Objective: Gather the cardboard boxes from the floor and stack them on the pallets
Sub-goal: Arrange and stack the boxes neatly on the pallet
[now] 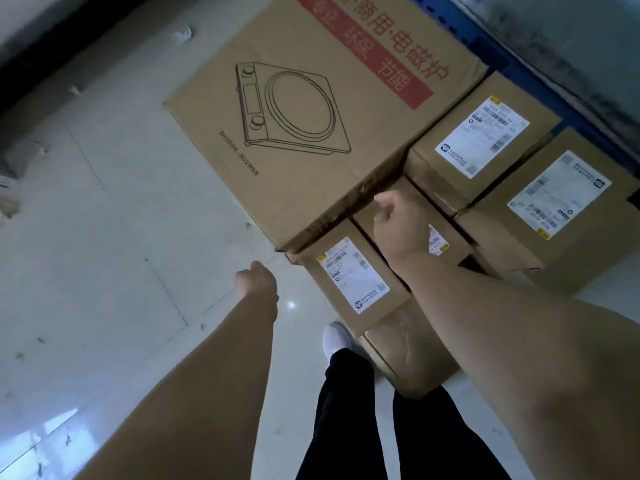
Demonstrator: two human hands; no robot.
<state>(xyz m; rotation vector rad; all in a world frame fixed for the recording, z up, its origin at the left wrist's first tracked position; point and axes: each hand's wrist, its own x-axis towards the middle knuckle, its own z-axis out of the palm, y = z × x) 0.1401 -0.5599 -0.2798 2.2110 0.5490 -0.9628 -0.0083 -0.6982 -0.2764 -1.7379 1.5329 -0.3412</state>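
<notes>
Scuffed pale floor [114, 237], boxes [377, 143] piled at 1 o'clock by a blue rail [502, 50]. Your right hand [398, 225] hangs loosely curled, empty; left hand [257, 280] is too blurry to tell.

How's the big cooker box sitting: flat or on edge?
Flat. The big cooker box has its broad printed face turned up toward the head camera, and no flap is raised on that face.

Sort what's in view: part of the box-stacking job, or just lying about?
Job: large box with cooktop drawing; small labelled boxes beside it; blue frame behind, possibly a pallet.
Lying about: paper scraps on the floor; unclear clutter at left edge.
</notes>
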